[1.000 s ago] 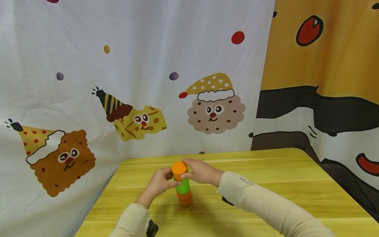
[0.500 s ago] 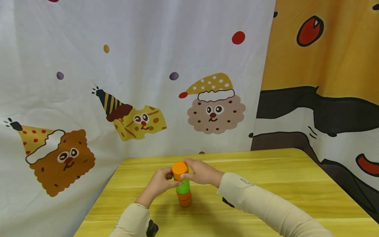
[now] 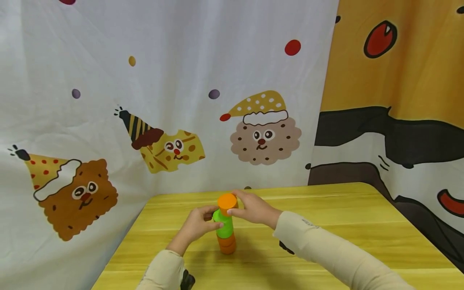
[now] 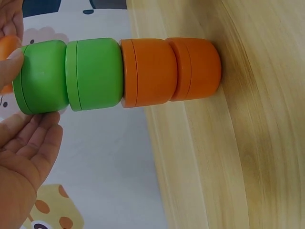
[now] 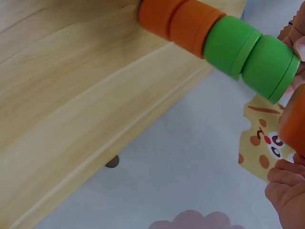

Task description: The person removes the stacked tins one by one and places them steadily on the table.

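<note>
A stack stands upright on the table: orange cylinders (image 3: 227, 245) at the bottom, green cylinders (image 4: 95, 74) above. Each is a short rounded piece with a thin seam. My left hand (image 3: 197, 223) pinches the upper green cylinder (image 4: 45, 76), thumb on one side and fingers on the other. My right hand (image 3: 255, 207) grips another orange cylinder (image 3: 227, 202) between thumb and fingers, over the stack and shifted to its right. In the right wrist view, this held cylinder (image 5: 294, 121) is apart from the upper green one. At the right edge, that view cuts off the right hand (image 5: 288, 191).
The yellow wood-grain table (image 3: 326, 225) reaches back to a white curtain (image 3: 174, 80) printed with cartoon snacks. Small black devices sit at both wrists, one below the left sleeve (image 3: 163, 266), the other below the right sleeve (image 3: 319, 245).
The top orange cylinder has shifted right and slightly up off the green one, carried by my right hand. My left hand has barely moved and stays at the upper green cylinder.
</note>
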`<state>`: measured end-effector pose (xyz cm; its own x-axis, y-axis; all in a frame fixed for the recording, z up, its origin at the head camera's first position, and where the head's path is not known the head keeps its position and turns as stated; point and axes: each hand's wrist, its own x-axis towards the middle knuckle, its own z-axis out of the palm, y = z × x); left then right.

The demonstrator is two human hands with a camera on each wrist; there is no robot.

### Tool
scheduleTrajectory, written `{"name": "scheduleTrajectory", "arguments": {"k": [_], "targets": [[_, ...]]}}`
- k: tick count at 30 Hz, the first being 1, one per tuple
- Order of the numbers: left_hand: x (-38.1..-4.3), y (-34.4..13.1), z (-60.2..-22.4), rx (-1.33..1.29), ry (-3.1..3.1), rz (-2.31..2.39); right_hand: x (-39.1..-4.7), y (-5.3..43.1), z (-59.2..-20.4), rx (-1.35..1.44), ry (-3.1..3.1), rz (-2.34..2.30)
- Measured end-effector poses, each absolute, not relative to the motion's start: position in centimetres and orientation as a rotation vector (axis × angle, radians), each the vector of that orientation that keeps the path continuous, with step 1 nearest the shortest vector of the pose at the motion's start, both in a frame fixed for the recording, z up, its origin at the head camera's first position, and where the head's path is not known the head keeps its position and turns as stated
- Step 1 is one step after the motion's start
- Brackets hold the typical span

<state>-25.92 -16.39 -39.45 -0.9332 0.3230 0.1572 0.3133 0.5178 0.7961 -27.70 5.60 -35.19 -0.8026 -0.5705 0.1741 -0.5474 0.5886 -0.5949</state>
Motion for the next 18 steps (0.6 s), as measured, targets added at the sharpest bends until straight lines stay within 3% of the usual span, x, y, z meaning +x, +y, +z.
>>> {"name": "scheduleTrajectory", "arguments": {"k": [18], "targets": [[-26.0, -16.3, -39.6, 0.502, 2.745, 1.417, -27.8, 8.6, -38.4, -0.801, 2.816, -1.241]]}}
